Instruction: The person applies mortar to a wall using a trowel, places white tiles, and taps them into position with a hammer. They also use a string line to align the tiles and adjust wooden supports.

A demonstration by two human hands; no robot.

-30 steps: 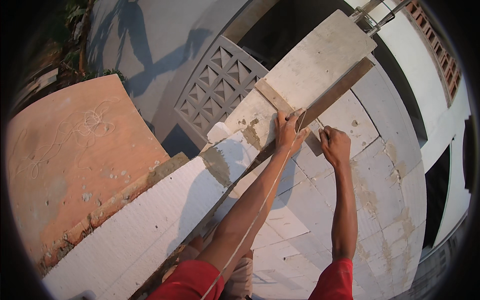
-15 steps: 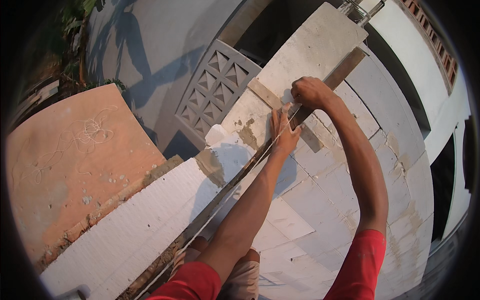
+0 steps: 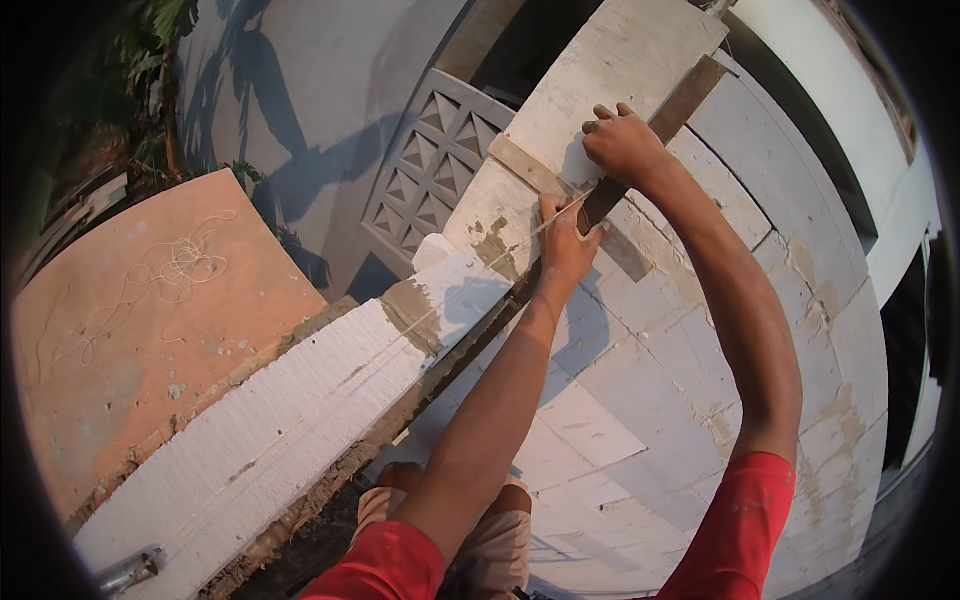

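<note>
My left hand (image 3: 568, 248) is closed round the dark wooden plank (image 3: 688, 97), where a short wooden crosspiece (image 3: 628, 252) lies across it. Its thumb and forefinger sit on either side of the plank. A thin string (image 3: 300, 428) runs from this hand down-left over the white block wall top (image 3: 330, 380). Above the plank, beside the concrete column (image 3: 615, 70), my right hand (image 3: 625, 147) has its fingers curled; what they hold, if anything, is hidden. Patches of grey mortar (image 3: 412, 312) mark the wall top.
A metal tube-like end (image 3: 130, 570) rests on the wall at lower left. Left of the wall is an orange slab (image 3: 160, 300) with a tangle of string (image 3: 185, 262). A patterned vent block (image 3: 430, 165) stands beyond, and a pale block wall face (image 3: 650, 400) drops away at right.
The string has shifted left, from beside my left forearm onto the wall top. My right hand has lifted away from the left, its fingertips now turned upward. The left hand stays at the plank.
</note>
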